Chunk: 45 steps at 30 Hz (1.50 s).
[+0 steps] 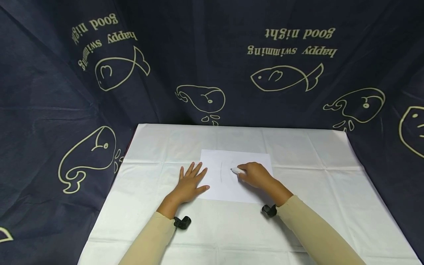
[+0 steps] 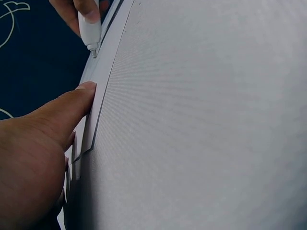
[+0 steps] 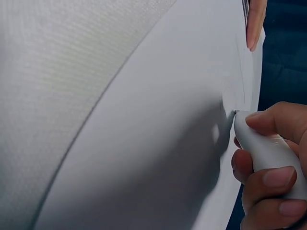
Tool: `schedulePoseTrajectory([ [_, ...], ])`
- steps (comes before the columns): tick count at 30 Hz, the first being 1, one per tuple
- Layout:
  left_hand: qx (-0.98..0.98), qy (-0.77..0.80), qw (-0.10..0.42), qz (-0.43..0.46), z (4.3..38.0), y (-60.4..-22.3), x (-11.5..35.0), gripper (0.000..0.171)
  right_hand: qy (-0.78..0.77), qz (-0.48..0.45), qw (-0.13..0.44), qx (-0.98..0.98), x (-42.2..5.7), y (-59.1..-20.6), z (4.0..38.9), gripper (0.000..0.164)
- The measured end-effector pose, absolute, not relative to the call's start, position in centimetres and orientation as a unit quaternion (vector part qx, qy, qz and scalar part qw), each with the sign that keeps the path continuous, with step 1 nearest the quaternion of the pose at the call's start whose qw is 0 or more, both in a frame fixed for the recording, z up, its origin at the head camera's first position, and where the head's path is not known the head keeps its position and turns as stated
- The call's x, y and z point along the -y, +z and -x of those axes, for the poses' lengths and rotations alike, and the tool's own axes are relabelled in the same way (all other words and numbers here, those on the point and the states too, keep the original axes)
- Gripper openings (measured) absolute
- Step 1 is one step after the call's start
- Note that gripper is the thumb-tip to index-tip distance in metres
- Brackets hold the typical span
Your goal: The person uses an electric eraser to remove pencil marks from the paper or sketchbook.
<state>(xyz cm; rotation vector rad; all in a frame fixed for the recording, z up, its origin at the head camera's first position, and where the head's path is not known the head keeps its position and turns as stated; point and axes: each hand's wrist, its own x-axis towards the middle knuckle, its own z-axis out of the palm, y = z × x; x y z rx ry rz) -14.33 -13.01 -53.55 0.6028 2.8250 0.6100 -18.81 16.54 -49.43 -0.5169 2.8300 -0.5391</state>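
A white sheet of paper [image 1: 212, 191] lies on the table, with a thin, faint curved line [image 1: 221, 172] drawn near its middle. My right hand [image 1: 256, 175] grips a white correction pen [image 3: 268, 151], its fingers curled round the thick body. The pen's narrow metal tip points left and meets the paper in the right wrist view. Fingers spread and straight, my left hand [image 1: 187, 187] rests flat at the sheet's left edge. Its thumb [image 2: 72, 103] presses on the paper in the left wrist view.
A white cloth with fold creases covers the table [image 1: 298, 147]. Behind and beside it hangs a dark blue curtain [image 1: 238, 106] printed with fish, whales and lettering. Each wrist carries a small black camera [image 1: 182, 222], and both sleeves are beige.
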Motion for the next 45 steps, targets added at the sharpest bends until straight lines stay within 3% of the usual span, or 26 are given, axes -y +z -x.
schedulePoseTrajectory([
  [5,-0.953,0.205,0.092,-0.204,14.3,-53.5,13.0,0.073,-0.181,0.176,0.089,-0.964,-16.5,-49.4,18.9,0.039],
  [12,-0.952,0.206,0.095,-0.204,14.2,-53.5,12.9,0.073,-0.191,0.171,0.116,-0.960,-16.4,-49.2,18.7,0.039],
  [19,-0.952,0.207,0.095,-0.204,14.1,-53.4,13.0,0.073,-0.184,0.179,0.094,-0.962,-16.2,-49.4,18.8,0.039],
  [45,-0.953,0.206,0.095,-0.202,14.2,-53.5,13.0,0.074,-0.188,0.194,0.105,-0.957,-16.2,-49.2,18.3,0.037],
])
